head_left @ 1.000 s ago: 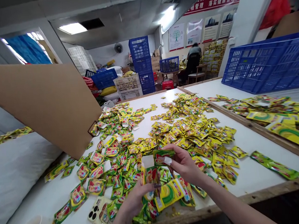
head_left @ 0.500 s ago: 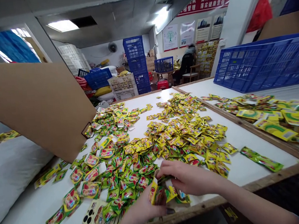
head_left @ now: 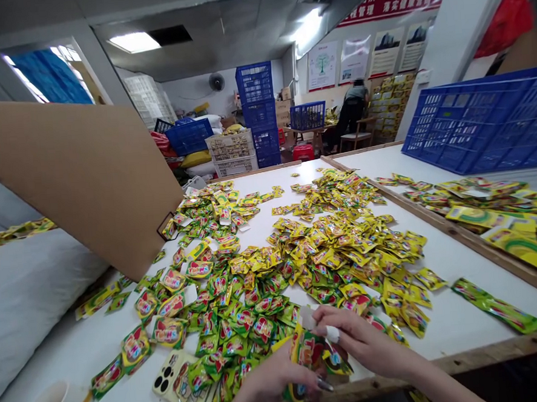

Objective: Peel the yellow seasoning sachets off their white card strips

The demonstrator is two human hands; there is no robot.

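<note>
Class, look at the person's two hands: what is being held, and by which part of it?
The left hand grips a small printed box around its sides; the right hand is at its open top.

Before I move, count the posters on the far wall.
4, in a row: the tree poster leftmost, the pale poster next, then the left building poster and the right building poster, nearest the pillar. The pillar may hide more.

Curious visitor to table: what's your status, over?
Left hand gripping printed carton. Right hand at its white flap. Loose packets crowd close; phone nearby, partly covered.
</note>
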